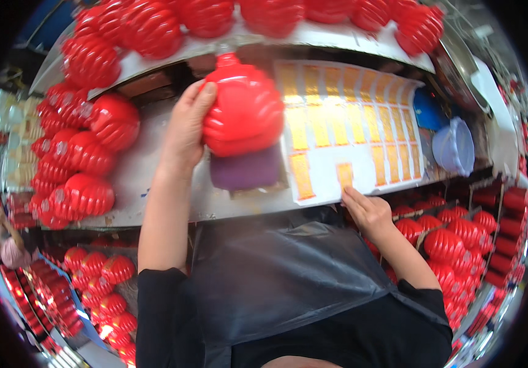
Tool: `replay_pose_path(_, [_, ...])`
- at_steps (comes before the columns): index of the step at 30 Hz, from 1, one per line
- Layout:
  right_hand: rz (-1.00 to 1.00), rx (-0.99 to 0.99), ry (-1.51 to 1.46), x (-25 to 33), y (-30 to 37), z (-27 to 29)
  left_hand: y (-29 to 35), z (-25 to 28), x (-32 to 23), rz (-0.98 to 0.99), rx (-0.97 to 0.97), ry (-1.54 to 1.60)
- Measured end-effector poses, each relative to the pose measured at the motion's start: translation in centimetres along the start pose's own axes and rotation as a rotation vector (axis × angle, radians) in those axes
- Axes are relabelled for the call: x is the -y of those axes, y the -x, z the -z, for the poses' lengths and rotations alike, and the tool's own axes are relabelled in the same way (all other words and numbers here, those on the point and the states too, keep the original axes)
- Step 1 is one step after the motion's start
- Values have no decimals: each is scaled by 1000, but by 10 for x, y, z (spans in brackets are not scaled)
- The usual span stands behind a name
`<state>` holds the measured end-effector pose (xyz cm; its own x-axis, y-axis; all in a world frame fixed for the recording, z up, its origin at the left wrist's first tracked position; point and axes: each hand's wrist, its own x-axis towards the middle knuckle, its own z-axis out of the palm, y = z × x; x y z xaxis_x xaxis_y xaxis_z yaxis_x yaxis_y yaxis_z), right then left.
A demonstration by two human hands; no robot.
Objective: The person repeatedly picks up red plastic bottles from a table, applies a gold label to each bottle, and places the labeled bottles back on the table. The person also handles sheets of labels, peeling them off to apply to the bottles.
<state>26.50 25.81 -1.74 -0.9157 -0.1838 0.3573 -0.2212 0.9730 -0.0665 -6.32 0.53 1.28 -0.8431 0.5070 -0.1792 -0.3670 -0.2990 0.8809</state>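
Observation:
My left hand [189, 122] grips a glossy red ribbed lantern-shaped piece [244, 110] by its left side. The piece has a narrow neck pointing away from me and a smooth, flat face turned up. Below it on the bench lies a purple pad [245, 168], partly covered by the piece. To the right is a white backing sheet [328, 187] with rows of gold stickers [356, 122], and a bare patch near its front edge. There my right hand [369, 213] pinches the lower end of one gold sticker [345, 172].
Red ribbed pieces [95, 159] crowd the bench's left end, and more [208, 18] line the raised white shelf behind. A pale blue bucket [454, 147] stands at the right end. Further red pieces [444, 245] are stacked below the bench on both sides.

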Motion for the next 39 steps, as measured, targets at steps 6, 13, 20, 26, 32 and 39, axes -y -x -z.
replay_pose_path(6, [-843,443,-933,-17,-60,36,31,-17,3,-239,-78,-344])
replay_pose_path(13, [-533,229,-1143,-32,-219,61,36,-20,5,-315,-129,-469])
replay_pose_path(20, [335,-23,-126,24,-267,42,22,-20,-8,-317,-138,-424])
replay_pose_path(26, [426,-41,146,40,-245,17,4,-22,-20,-300,-125,-731])
replay_pose_path(32, [415,35,-50,45,-231,32,7,-17,-11,-330,-129,-654])
replay_pose_path(39, [-29,-2,-517,1,-279,10,36,-12,4,-518,-86,-837])
